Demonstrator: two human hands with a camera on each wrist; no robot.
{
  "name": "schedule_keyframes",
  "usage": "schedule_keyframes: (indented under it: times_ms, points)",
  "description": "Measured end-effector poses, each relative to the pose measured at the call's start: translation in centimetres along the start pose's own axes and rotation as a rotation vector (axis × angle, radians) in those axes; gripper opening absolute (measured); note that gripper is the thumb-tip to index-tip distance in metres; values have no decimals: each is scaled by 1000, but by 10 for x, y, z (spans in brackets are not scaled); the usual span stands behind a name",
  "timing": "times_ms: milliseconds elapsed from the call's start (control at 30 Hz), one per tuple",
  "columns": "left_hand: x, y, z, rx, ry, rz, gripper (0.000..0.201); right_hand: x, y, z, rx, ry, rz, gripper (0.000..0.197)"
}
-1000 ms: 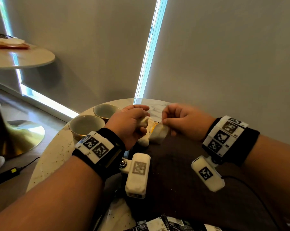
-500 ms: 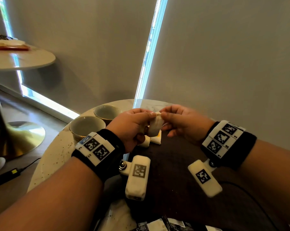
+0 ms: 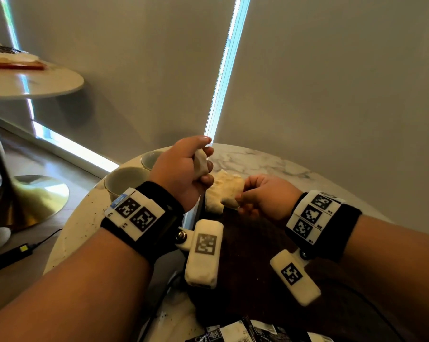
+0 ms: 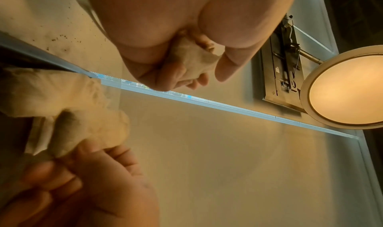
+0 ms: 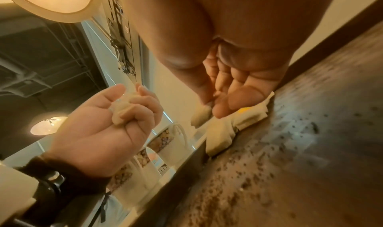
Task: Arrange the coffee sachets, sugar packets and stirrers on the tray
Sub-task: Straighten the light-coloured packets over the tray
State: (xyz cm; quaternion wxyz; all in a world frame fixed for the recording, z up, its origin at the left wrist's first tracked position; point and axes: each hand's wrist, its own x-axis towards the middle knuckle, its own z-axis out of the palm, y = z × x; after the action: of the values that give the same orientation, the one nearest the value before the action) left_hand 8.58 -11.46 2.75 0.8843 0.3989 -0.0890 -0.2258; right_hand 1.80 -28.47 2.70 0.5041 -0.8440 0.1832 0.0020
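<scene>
The left hand (image 3: pixel 184 169) clutches 1 small white paper packet (image 3: pixel 200 162) above the dark wooden tray (image 3: pixel 245 255); the right hand (image 3: pixel 262 196) pinches another white packet (image 3: pixel 229 201) from the pale packet pile (image 3: pixel 221 188).

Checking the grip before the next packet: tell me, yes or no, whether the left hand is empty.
No. The left hand has its fingers curled round a pale packet, held up above the dark tray.
</scene>
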Motion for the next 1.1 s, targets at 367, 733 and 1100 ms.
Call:
schedule_keyframes:
  times_ms: [367, 733, 1100]
  points:
    - [-1, -4, 0, 31, 12, 21, 12, 10, -12, 32, -218, -125, 139, 11]
    - [-2, -4, -1, 55, 36, 19, 15, -5, -14, 26, -561, 23, -111, 13]
    - [-2, -5, 0, 45, 56, 9, 18, -18, -17, 33, -757, -291, -183, 29]
